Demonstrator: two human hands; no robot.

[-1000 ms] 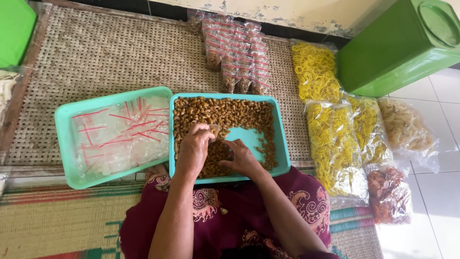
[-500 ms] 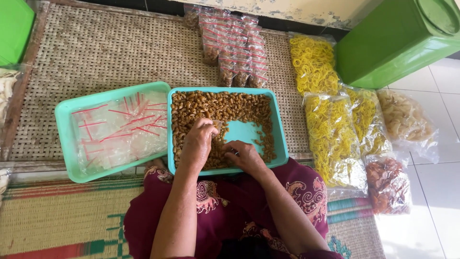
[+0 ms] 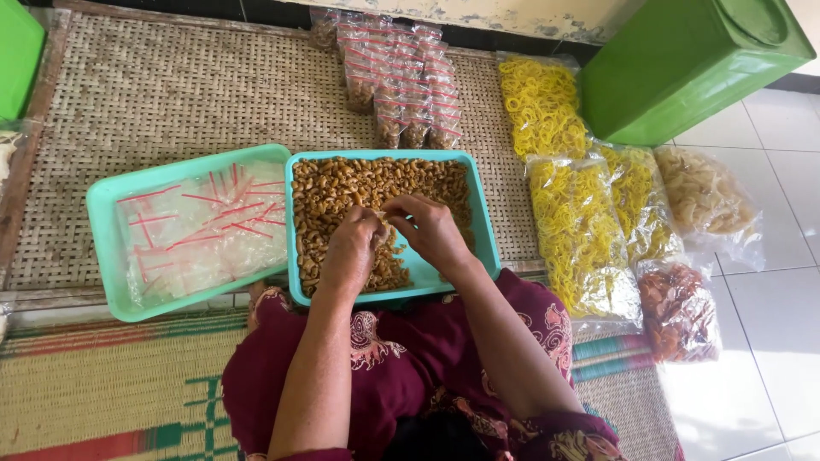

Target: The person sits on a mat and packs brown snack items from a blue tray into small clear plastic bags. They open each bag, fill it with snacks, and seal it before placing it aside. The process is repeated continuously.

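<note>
Woven mat, head view: both hands over teal tray of brown snacks. Left hand and right hand now drawn together, fingertips pinched narrow on something small between them, earlier spread in the heap; portion apparently gathered. Left of fingers, tray of empty bags.

Brown snacks in turquoise tray
</note>
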